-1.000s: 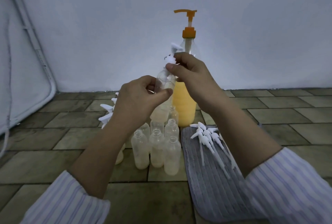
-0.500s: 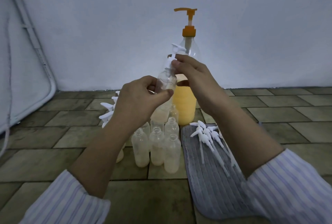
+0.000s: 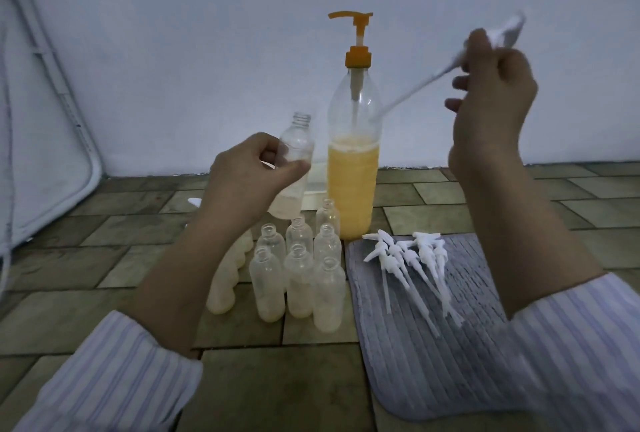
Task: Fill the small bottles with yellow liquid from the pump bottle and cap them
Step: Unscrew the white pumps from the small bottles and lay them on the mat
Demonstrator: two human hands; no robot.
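Observation:
My left hand (image 3: 247, 177) grips a small clear bottle (image 3: 294, 151), tilted, its threaded neck open and a little pale liquid at its bottom. My right hand (image 3: 491, 109) is raised at the upper right and pinches a white pump cap (image 3: 504, 35); the cap's long tube slants down left, clear of the bottle. Between the hands stands the big pump bottle (image 3: 353, 189) with an orange pump head, about half full of yellow liquid. In front of it, several small uncapped bottles (image 3: 299, 279) stand in a cluster on the floor.
A grey ribbed mat (image 3: 433, 362) at the right front carries several loose white pump caps (image 3: 408, 258). More pale small bottles (image 3: 225, 289) stand half hidden behind my left forearm. The floor is tiled; a white wall is close behind and a white frame (image 3: 69, 113) leans at the left.
My right hand has pulled the white pump cap out of the small bottle and swung it up to the right. The bottle in my left hand now has an open neck.

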